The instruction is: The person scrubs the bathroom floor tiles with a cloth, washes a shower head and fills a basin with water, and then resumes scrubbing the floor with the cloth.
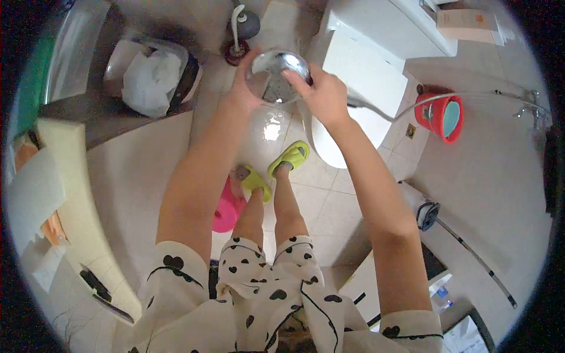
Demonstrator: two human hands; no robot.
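Grasping from 2 sides at once, the grip has a shiny, rounded metal bowl (276,85), or a bowl-like vessel, and it's up in the air! From the head view, the only angle on offer, the left hand (243,88) cups its left side, while the right hand (326,94) clamps the right edge, thumb laid over the vessel, fingers wrapped behind. Glare and blur hide the finer finger contact.

So how far along? Call it mid-handling: the vessel is lifted and secured, and setting it down is not yet done. Whether it's wet, filled or rinsed, I can't tell. A hose (465,93) runs from the wall tap (532,109) to just behind the right hand; whether that hand also holds its end is hidden.

Now the pose! Both arms reach forward, well out from the body, converging on the vessel; the right elbow is slightly bent, and the right wrist angles inward. Below, 2 green slippers (292,156) stand on the tiled floor (318,203). The white toilet (353,88) sits beside the right hand, and a red bucket (432,117) waits near the wall.
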